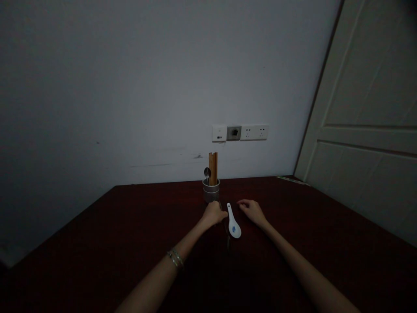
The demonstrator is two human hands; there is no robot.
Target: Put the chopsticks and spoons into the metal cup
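Observation:
A white spoon [234, 227] with a blue mark lies on the dark red table [130, 226], its handle pointing away from me. Just left of it, my left hand [214, 213] is closed around a thin dark piece of cutlery [228, 241], whose lower end shows faintly beside the spoon. My right hand [253, 211] rests on the table to the right of the spoon, fingers curled; what they hold, if anything, is hidden. Behind my left hand stands a metal cup [211, 191] with wooden chopsticks [213, 168] and a metal spoon [207, 172] upright in it.
A pale wall [146, 87] with sockets [254, 132] and a switch [233, 133] rises behind the table. On the right stands a white panelled door [368, 104]. A thin patterned strip [291, 180] lies at the table's back right edge.

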